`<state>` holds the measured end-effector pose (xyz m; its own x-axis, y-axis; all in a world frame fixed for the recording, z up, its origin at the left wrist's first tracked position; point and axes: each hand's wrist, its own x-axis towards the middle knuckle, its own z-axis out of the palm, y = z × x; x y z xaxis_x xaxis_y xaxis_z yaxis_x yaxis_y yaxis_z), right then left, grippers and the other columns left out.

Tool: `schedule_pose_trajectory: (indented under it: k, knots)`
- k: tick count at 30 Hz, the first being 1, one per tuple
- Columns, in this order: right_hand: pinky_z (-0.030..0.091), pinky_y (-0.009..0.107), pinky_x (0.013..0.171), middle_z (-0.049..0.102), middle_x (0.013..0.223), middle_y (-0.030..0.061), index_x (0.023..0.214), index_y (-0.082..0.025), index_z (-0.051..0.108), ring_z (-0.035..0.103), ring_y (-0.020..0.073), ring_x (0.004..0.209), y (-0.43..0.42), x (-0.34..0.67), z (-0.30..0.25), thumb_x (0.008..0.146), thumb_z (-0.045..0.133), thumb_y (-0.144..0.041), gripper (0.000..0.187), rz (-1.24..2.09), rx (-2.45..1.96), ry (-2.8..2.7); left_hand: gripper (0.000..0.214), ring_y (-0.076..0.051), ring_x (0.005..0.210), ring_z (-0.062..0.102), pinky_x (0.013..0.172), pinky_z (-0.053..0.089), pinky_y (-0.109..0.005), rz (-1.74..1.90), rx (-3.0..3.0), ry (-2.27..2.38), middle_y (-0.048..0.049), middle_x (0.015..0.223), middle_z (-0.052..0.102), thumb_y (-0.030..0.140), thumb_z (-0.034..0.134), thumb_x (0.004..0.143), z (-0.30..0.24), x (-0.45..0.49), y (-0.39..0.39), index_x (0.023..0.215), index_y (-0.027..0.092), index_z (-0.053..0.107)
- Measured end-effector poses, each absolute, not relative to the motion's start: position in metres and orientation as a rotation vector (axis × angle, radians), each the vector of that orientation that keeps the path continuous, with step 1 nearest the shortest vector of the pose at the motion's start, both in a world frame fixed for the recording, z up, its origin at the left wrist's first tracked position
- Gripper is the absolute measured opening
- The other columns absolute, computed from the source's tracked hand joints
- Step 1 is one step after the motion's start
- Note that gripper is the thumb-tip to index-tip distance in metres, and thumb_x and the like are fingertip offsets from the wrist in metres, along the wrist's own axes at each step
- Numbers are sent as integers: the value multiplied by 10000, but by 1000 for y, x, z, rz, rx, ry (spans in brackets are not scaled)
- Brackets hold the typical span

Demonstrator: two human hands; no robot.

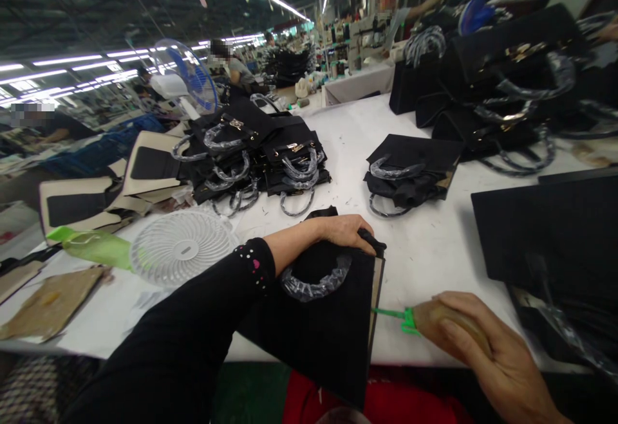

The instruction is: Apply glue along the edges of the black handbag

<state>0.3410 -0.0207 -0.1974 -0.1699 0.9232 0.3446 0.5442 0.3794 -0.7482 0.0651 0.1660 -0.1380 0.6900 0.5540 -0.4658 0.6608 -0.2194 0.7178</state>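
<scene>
In the head view my left hand point(344, 230) is closed over the upper right corner of a black handbag piece point(318, 340). That piece lies over the table's front edge, and its handle point(316, 285) is wrapped in clear plastic. My right hand point(502, 353) is wrapped round a squeeze bottle point(430, 322) of amber colour, with a green nozzle. The nozzle's thin tip points left and meets or nearly meets the piece's pale right edge point(375, 292); contact is hard to tell.
Stacked black bag pieces point(290, 134) stand at the back left, others point(410, 166) behind my right hand. Black panels point(541, 231) lie at the right. A white fan point(183, 250) and a green bottle point(96, 247) are on the left. Several people work farther off.
</scene>
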Motion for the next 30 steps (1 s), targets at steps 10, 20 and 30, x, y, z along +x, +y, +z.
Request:
schedule_pose_trajectory:
  k: [10, 20, 30]
  knots:
    - [560, 153, 839, 696, 1077, 1, 1152, -295, 598, 703, 133, 964, -32, 342, -200, 980, 532, -324, 187, 647, -1210, -1921, 303, -125, 669, 566, 629, 428, -225, -116, 1881, 953, 20, 709, 641, 429, 765, 761, -135, 66, 165, 843, 141, 717]
    - [565, 165, 836, 691, 1090, 9, 1172, -291, 580, 703, 139, 977, -38, 340, -195, 986, 521, -316, 197, 629, -1224, -1914, 356, -118, 639, 561, 607, 431, -222, -86, 1851, 981, 18, 712, 643, 468, 773, 733, -134, 62, 164, 863, 142, 714]
    - [555, 187, 879, 676, 1146, 16, 1199, -294, 574, 685, 150, 1026, -44, 340, -196, 972, 535, -262, 232, 617, -1204, -1904, 391, -135, 664, 581, 605, 434, -229, -92, 1834, 992, -7, 755, 671, 481, 774, 725, -134, 61, 165, 893, 133, 717]
